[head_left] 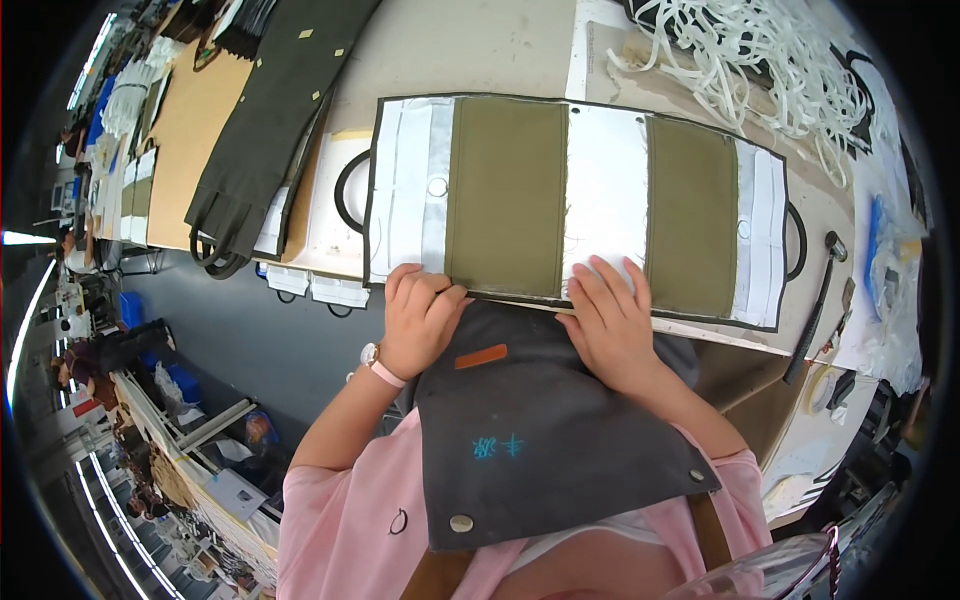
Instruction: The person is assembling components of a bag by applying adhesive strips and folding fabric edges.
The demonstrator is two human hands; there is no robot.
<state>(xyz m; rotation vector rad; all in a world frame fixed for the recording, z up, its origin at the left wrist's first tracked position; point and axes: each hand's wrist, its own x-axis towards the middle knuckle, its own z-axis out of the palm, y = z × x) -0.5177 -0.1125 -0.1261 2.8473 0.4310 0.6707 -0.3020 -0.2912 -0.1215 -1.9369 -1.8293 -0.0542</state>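
A flat, opened-out bag piece (505, 190) with olive and white sections and dark edging lies on the table before me. Black loop handles stick out at its two ends. My left hand (422, 312) has its fingers curled and closed on the near edge, left of the middle. Over the white middle strip, my right hand (612, 322) lies with its fingers stretched out flat and its thumb by the near edge. The underside of the bag piece is hidden.
A hammer (822, 300) lies on the table to the right. White strips (760, 70) are heaped at the far right, and clear plastic wrapping (895, 300) sits at the right edge. Dark bag pieces (265, 130) with handles are stacked at left. The table's front edge runs below my hands.
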